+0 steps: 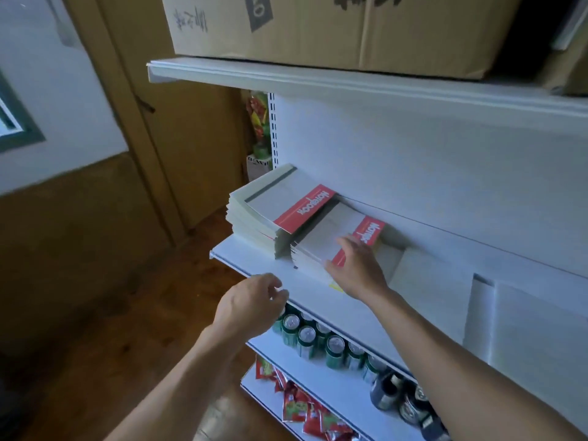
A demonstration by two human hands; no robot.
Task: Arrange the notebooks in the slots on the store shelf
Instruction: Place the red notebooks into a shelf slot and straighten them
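Best to press the lower notebook stack (331, 240) flat with the right hand (356, 268) and slide it square against the taller notebook stack (273, 211) on its left, edges flush, back to the shelf (286, 281) wall. Lies directly under the right fingers (348, 241), which rest spread and flat on its red-banded cover, gripping nothing. Left hand (251, 300) hovering off the shelf's front edge, loosely curled and empty, well clear of both stacks.
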